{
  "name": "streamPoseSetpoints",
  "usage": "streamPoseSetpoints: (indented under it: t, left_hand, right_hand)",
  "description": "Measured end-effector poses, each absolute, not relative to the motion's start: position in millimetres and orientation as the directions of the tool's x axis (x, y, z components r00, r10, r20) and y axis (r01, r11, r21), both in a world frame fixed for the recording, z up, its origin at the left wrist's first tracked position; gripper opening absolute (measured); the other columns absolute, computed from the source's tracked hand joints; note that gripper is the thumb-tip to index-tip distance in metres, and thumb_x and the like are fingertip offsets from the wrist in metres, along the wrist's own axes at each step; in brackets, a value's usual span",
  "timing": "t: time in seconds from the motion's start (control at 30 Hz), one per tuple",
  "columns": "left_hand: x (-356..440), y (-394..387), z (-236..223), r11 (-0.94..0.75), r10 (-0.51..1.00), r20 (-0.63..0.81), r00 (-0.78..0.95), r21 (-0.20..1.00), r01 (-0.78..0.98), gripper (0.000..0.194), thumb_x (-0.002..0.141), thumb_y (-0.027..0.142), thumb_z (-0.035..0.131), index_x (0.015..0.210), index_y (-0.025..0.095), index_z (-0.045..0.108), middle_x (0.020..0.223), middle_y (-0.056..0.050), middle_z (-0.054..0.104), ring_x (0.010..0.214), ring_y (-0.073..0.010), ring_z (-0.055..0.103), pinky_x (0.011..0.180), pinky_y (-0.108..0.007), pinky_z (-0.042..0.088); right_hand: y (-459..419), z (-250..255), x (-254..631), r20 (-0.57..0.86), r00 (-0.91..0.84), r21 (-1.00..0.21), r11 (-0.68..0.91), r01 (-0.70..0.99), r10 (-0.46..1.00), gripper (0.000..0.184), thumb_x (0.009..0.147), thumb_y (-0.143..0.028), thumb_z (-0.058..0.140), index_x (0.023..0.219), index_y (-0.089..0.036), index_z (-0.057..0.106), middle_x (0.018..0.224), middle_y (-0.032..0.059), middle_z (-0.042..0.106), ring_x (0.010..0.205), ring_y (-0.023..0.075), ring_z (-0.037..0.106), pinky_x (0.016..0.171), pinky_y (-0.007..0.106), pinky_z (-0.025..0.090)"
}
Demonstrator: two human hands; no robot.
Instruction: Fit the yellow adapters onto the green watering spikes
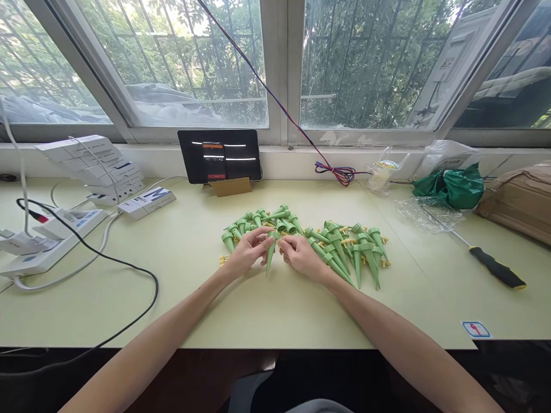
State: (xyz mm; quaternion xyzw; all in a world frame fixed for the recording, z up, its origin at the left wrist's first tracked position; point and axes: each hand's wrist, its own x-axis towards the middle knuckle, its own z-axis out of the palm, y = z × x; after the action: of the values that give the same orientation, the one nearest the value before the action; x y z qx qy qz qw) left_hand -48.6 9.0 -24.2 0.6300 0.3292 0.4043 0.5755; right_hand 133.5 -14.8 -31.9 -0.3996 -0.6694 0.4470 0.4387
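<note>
My left hand [248, 250] and my right hand [301, 255] meet over the middle of the pale green table [193, 298]. Together they pinch one green cone-shaped plastic spike [271, 256], its tip pointing toward me. The left fingers grip its wide upper end. The right fingertips press a small yellowish part against that same end. Behind the hands lies a heap of the same green spikes [262, 221]. A second heap of green spikes [350, 249] lies just right of my right hand, with small yellow pieces among them.
A tablet with a phone [219, 155] leans against the window sill. White boxes [107, 172] and a power strip [47, 241] with a black cable [129, 267] fill the left. A screwdriver [495, 267], plastic bags [450, 186], red-blue wires [340, 172] and a cardboard box [519, 198] lie right.
</note>
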Motion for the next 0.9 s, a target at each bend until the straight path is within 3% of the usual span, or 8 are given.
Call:
streamPoseSetpoints:
  t: [0.17, 0.3, 0.47, 0.7, 0.9]
  left_hand:
    - [-46, 8, -23, -0.041, 0.890, 0.077, 0.449, 0.995, -0.088, 0.039, 0.085, 0.046, 0.070, 0.109, 0.018, 0.058, 0.061, 0.004, 0.057, 0.041, -0.0057, 0.043, 0.040, -0.019, 0.043]
    - [-46, 7, -21, -0.066, 0.889, 0.091, 0.450, 0.995, -0.071, 0.037, 0.086, 0.045, 0.070, 0.109, 0.018, 0.059, 0.062, 0.004, 0.058, 0.041, -0.0058, 0.044, 0.041, -0.019, 0.042]
    - [-48, 7, -20, -0.122, 0.884, 0.124, 0.451, 0.992, -0.032, 0.036, 0.085, 0.045, 0.070, 0.109, 0.019, 0.061, 0.062, 0.004, 0.058, 0.043, -0.0071, 0.048, 0.043, -0.021, 0.044]
    - [-47, 8, -23, -0.051, 0.887, 0.080, 0.455, 0.996, -0.076, 0.036, 0.085, 0.046, 0.070, 0.108, 0.019, 0.060, 0.060, 0.005, 0.057, 0.041, -0.0063, 0.045, 0.040, -0.020, 0.042]
    - [-46, 7, -22, -0.064, 0.886, 0.092, 0.454, 0.995, -0.078, 0.035, 0.086, 0.044, 0.070, 0.108, 0.019, 0.060, 0.062, 0.004, 0.059, 0.042, -0.0062, 0.045, 0.041, -0.020, 0.042]
  right_hand:
    - [-18, -24, 136, 0.388, -0.259, -0.832, 0.457, 0.313, 0.884, 0.032, 0.095, -0.033, 0.043, 0.067, -0.020, 0.050, 0.057, -0.0027, 0.045, 0.056, 0.0125, 0.041, 0.059, 0.026, 0.033]
    - [-18, -26, 135, 0.348, -0.259, -0.865, 0.415, 0.282, 0.901, 0.032, 0.094, -0.035, 0.044, 0.067, -0.020, 0.050, 0.056, -0.0032, 0.044, 0.054, 0.0123, 0.040, 0.056, 0.026, 0.033]
    - [-15, -33, 133, 0.151, -0.309, -0.977, 0.189, 0.098, 0.939, 0.032, 0.094, -0.041, 0.044, 0.069, -0.021, 0.046, 0.047, -0.0078, 0.033, 0.043, 0.0101, 0.029, 0.046, 0.025, 0.027]
    - [-18, -25, 135, 0.384, -0.261, -0.838, 0.453, 0.305, 0.886, 0.032, 0.094, -0.032, 0.044, 0.065, -0.019, 0.049, 0.057, -0.0026, 0.045, 0.056, 0.0125, 0.041, 0.059, 0.026, 0.033]
    - [-18, -24, 134, 0.333, -0.256, -0.873, 0.399, 0.280, 0.908, 0.032, 0.094, -0.032, 0.044, 0.065, -0.020, 0.050, 0.054, -0.0035, 0.044, 0.053, 0.0122, 0.040, 0.057, 0.026, 0.033]
